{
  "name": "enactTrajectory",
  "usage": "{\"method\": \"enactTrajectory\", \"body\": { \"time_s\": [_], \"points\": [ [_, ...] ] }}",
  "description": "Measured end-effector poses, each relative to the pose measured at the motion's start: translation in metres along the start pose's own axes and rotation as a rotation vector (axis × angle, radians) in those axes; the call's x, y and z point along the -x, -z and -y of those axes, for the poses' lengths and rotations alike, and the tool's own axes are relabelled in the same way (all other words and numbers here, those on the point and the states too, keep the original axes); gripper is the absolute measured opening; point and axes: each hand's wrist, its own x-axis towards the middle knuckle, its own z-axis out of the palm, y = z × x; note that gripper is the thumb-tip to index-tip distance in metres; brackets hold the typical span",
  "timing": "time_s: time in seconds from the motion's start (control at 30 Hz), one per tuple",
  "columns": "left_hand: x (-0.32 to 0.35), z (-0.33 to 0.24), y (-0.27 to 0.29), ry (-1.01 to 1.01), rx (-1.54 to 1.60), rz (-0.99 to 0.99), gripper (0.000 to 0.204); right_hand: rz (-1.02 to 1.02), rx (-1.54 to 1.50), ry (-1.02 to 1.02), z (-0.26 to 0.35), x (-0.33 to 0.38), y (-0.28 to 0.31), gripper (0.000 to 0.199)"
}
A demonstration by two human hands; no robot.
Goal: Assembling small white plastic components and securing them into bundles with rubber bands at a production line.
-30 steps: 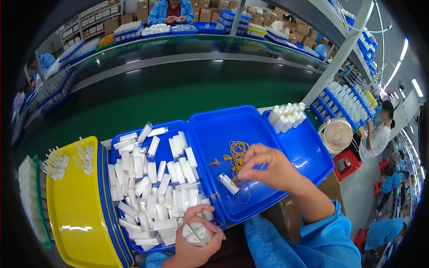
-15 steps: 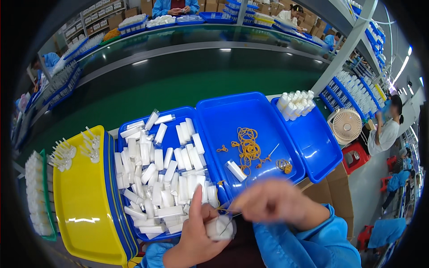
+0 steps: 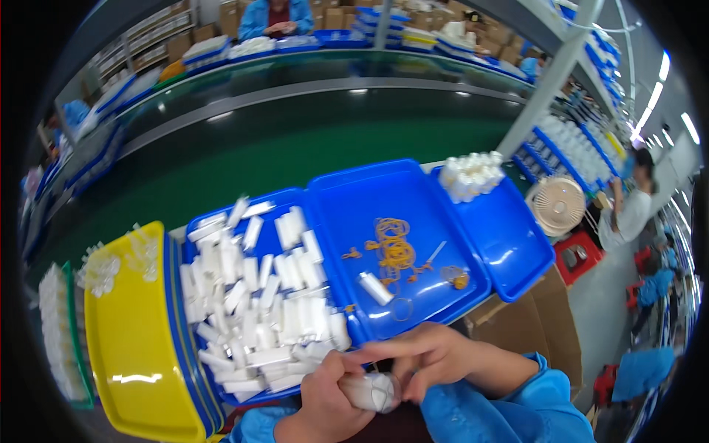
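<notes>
My left hand is wrapped round a white bundle in clear film, close to my body. A thin dark line crosses the bundle's rounded right end. My right hand meets that end from the right, fingers reaching across its top toward my left hand and thumb bent down beside it. What its fingertips pinch is hidden. Beyond my hands is a blue tray holding a tangle of orange rubber bands, one white wrapped piece and a thin white stick.
To the left, another blue tray is heaped with white wrapped pieces. A yellow tray carries clear stemmed parts. White bundles stand in a right-hand blue tray, near a beige fan and a cardboard box. Co-workers sit beyond the green belt.
My right hand has come down and left onto the bundle's end; the yellow band stretched between my hands no longer shows there. The whole view has shifted slightly.
</notes>
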Motion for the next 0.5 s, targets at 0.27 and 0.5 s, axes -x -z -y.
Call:
{"method": "enactTrajectory", "body": {
  "time_s": [0.27,0.5],
  "points": [
    [-0.017,-0.009,-0.009,0.159,-0.284,0.317,0.045,-0.365,0.718,0.025,0.004,0.013,-0.023,0.035],
    [0.009,-0.01,0.014,-0.398,-0.414,0.097,0.111,-0.88,1.339,0.171,0.059,0.023,0.068,0.031]
  ]
}}
